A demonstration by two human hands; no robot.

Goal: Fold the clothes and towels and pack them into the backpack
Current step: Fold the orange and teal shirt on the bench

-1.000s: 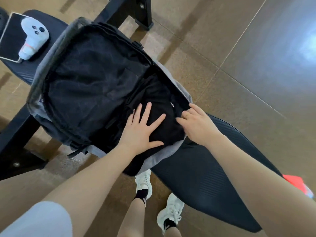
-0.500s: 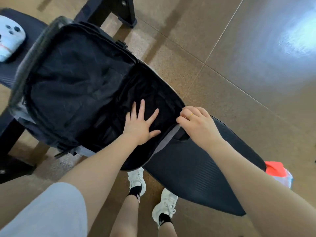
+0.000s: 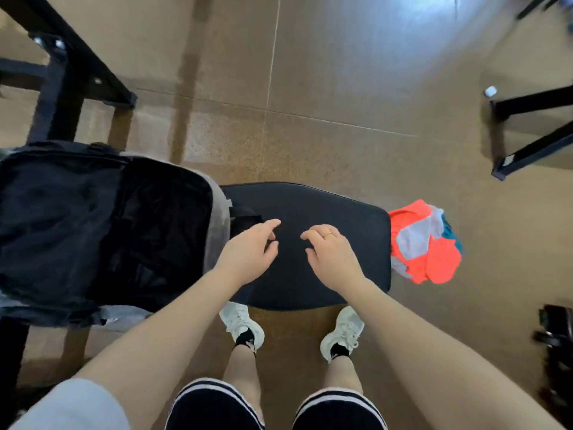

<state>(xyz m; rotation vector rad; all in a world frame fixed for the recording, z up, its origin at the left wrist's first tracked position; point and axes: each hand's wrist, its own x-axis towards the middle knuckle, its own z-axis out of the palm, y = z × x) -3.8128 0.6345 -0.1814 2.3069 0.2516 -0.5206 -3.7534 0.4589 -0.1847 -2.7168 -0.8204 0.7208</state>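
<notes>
Padded bench (image 3: 341, 209) on a brown floor. The open backpack (image 3: 102, 231) lies across the bench's left end, its dark interior exposed, contents indistinct. An orange, grey and teal pile of clothes (image 3: 424, 243) lies on the floor just past the bench's right end. Left hand (image 3: 251, 252) and right hand (image 3: 331, 256), both empty with loosely curled fingers, hover over the bench's middle.
</notes>
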